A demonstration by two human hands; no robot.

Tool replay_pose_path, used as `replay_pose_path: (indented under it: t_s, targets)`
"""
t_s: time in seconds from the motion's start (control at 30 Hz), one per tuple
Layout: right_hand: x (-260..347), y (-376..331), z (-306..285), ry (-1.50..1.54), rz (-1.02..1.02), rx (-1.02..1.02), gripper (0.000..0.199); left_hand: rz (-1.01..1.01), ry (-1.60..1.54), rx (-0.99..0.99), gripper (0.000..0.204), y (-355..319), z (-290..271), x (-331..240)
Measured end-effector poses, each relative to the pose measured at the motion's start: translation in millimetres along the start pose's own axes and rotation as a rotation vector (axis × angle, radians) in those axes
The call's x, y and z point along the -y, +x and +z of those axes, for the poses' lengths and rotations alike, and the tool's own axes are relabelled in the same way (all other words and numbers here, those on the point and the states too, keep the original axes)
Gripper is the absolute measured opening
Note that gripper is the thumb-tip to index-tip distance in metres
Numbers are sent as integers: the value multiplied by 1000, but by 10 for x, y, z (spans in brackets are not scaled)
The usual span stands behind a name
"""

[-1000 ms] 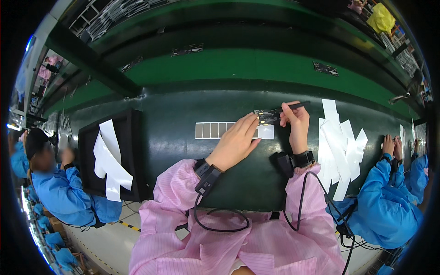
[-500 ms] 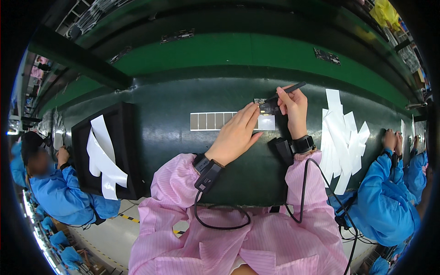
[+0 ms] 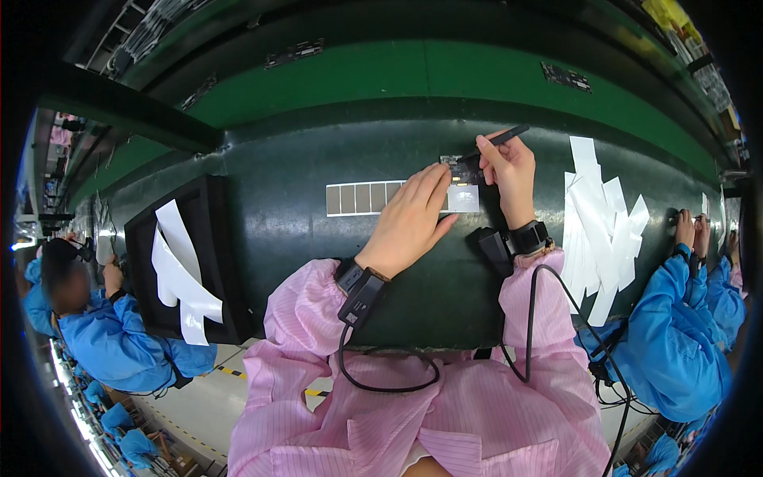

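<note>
My left hand (image 3: 407, 222) lies flat over a strip of grey-brown rectangular stickers on white backing (image 3: 350, 199), its fingers stretched out and together. Its fingertips reach the left edge of a small black circuit board (image 3: 461, 168), which rests against the upper right part of the strip. The strip's right end (image 3: 464, 199) is bare and shiny. In my right hand (image 3: 513, 181) is a slim black pen-shaped tool (image 3: 509, 135), gripped between thumb and fingers. Its lower end points at the board's right side; the tip is too small to make out.
A pile of white backing strips (image 3: 598, 226) lies to the right. On the left, a black tray (image 3: 230, 278) holds more white strips (image 3: 179, 266). Circuit boards (image 3: 566, 77) sit on the green ledge behind. Co-workers in blue (image 3: 675, 342) work on both sides. Cables hang from my wrist devices.
The bench scene sits slightly higher in the picture. My right hand and the tool have shifted a little over the board's right side; my left hand stays on the strip.
</note>
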State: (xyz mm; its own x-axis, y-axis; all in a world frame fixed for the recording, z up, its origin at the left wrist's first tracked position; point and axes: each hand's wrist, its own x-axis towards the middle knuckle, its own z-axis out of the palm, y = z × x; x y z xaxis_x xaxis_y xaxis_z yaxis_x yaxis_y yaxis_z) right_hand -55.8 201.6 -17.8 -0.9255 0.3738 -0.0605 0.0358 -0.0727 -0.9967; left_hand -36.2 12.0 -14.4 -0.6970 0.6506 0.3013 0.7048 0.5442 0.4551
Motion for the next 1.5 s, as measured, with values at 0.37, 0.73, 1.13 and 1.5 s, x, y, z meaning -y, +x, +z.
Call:
replay_pose_path:
  t_s: [0.37,0.73,1.13,1.5]
  targets:
    - [25,-4,46,-68,7,13,13,13,27,-4,56,40,-34,-12]
    - [121,-159,48,-184,-220,-100,11,75,273,29,49,52,-22,-26]
    - [122,-475,70,-208,-195,20,12,45,107,20,48,-286,-28,-340]
    - [40,-512,144,-356,-263,85,12,21,83,17,53,-305,-13,-324]
